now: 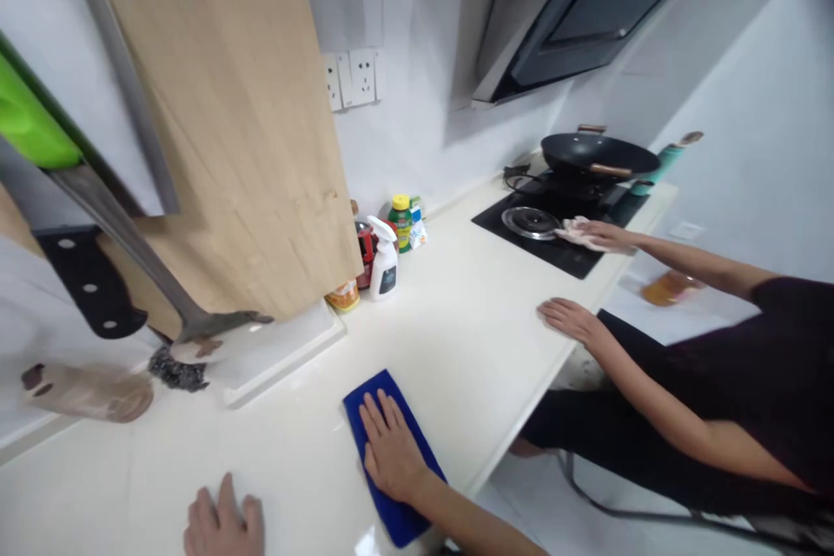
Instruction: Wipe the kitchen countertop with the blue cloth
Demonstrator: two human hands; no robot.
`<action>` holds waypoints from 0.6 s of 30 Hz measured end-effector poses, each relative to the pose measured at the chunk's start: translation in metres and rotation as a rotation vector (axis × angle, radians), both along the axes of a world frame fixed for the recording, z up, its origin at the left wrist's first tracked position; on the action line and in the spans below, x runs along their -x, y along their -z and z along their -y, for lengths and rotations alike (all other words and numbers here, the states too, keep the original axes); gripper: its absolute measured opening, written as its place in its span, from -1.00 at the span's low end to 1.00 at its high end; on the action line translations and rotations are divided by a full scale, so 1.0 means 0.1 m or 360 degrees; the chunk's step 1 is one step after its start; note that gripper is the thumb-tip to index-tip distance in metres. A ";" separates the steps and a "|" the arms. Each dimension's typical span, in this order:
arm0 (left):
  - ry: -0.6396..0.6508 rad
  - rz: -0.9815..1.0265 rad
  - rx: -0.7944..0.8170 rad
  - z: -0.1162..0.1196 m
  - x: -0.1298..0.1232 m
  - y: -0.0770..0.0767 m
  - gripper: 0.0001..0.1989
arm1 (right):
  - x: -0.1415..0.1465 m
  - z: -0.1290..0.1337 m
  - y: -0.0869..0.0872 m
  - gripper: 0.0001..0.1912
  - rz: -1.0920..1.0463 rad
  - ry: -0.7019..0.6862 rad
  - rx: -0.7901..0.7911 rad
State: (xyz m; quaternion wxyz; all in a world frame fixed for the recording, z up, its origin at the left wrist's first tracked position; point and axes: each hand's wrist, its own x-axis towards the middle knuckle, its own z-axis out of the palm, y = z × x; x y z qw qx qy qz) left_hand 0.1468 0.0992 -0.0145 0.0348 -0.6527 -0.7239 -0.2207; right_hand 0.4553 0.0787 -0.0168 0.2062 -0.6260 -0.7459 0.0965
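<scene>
A folded blue cloth (393, 525) lies flat on the white countertop (449, 321). My right hand (396, 452) rests on top of it, palm down with fingers stretched out. To the left, my left hand (225, 521) lies on the bare counter at the bottom edge of the view, fingers apart and holding nothing; its wrist is cut off by the frame. Beyond the cloth stands a white spray bottle (384, 265), with a green bottle with a yellow cap (400, 226) behind it.
A co-worker's hand presses a pale rag (577, 233) on the black cooktop (501, 230); a wok (596, 158) stands farther back. At left are a wooden board (241, 122), a hanging ladle (143, 252), a black-handled knife (91, 282) and a brownish bottle (97, 391).
</scene>
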 end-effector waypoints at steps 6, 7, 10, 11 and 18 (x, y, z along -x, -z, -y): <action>0.0116 -0.0042 -0.0051 0.04 -0.06 -0.10 -0.38 | -0.47 0.23 -0.06 -0.31 -0.0015 -0.0270 -0.0020; 0.0121 -0.0038 -0.0057 0.04 -0.06 -0.08 -0.39 | -0.66 0.22 -0.04 -0.32 0.0007 -0.0223 -0.0038; 0.0096 -0.0019 -0.0061 0.04 -0.04 -0.04 -0.40 | -1.31 0.17 -0.01 -0.36 0.0133 0.0035 -0.0086; 0.0093 -0.0010 -0.0040 0.05 -0.02 -0.03 -0.40 | -1.53 0.16 0.00 -0.38 0.0195 0.0135 -0.0090; 0.0234 -0.0112 0.0275 0.44 0.71 -0.18 -0.46 | -2.36 0.15 0.24 -0.40 0.0506 0.0642 -0.0079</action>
